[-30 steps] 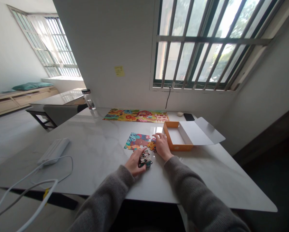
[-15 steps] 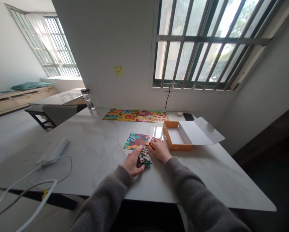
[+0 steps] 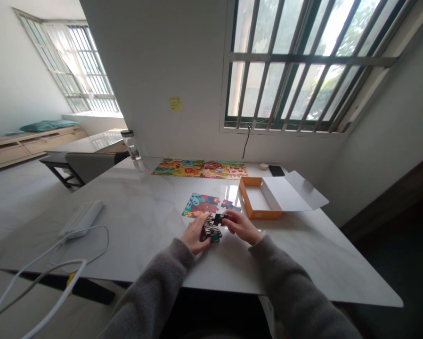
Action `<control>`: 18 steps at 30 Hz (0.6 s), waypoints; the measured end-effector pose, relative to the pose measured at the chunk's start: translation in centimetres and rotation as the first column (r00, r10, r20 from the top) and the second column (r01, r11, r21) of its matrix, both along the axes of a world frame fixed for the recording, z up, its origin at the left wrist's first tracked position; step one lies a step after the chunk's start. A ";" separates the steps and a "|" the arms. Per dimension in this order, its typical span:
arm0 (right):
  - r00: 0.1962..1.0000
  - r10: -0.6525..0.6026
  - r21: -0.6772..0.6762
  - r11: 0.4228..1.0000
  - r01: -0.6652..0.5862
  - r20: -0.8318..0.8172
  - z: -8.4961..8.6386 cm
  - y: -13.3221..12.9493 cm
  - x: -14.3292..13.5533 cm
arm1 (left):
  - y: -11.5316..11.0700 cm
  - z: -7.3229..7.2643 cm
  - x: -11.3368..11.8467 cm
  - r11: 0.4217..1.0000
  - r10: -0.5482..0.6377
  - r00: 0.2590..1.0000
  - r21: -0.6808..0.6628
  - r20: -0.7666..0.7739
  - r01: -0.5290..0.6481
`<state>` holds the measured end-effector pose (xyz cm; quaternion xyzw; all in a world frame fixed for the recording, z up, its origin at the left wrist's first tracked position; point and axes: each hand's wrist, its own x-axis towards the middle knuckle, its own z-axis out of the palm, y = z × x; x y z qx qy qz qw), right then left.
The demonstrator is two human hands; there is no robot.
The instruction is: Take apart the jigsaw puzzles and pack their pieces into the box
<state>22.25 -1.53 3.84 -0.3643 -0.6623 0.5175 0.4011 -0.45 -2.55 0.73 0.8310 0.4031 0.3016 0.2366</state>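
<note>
My left hand (image 3: 196, 235) is wrapped round the left side of a stack of jigsaw pieces (image 3: 213, 231) on the table, thumb toward me and fingers at its far side. Between the fingertips of my right hand (image 3: 243, 227) is a dark puzzle piece (image 3: 219, 219), held at the far right of the stack. Just beyond lies a partly joined puzzle (image 3: 200, 205) in blue, brown and orange. A few loose puzzle pieces (image 3: 227, 203) lie to its right, close to the box.
An orange open box (image 3: 261, 215) with a white lid flap (image 3: 292, 193) stands at the right. Along the wall are a long picture strip (image 3: 200, 168), a bottle (image 3: 132, 146) and a black phone (image 3: 276, 170). A white power strip (image 3: 82, 219) with cables lies left.
My right hand has drawn back toward me and slightly right, from the loose pieces to the stack, where it now pinches a dark piece. The left hand stays at the stack.
</note>
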 end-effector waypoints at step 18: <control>0.802 -0.199 0.357 0.934 -0.019 0.564 -1.8 -4.1 -1.4 | -0.4 -0.6 0.6 0.995 -0.007 0.993 0.095 -0.120 0.018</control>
